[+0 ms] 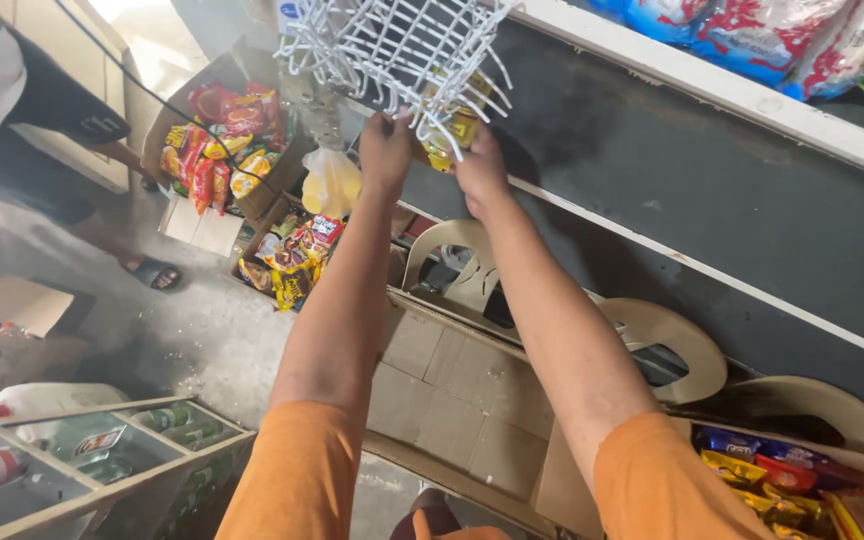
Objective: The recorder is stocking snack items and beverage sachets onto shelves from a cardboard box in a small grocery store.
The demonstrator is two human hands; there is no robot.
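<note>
While we hold the white wire basket [392, 45] up by its lower rim, left hand [385, 150] and right hand [479, 168] both gripping the wires, the yellow packets [457, 125] inside could slip through a gap if we tilt it. Below the basket lie open cartons of snacks [227, 130], a yellow bag [330, 182] and stacked chairs [652, 340], crowding any way down.

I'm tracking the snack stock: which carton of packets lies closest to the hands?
The open cardboard box of red and yellow snack packets beside the left hand; the others sit lower.
</note>
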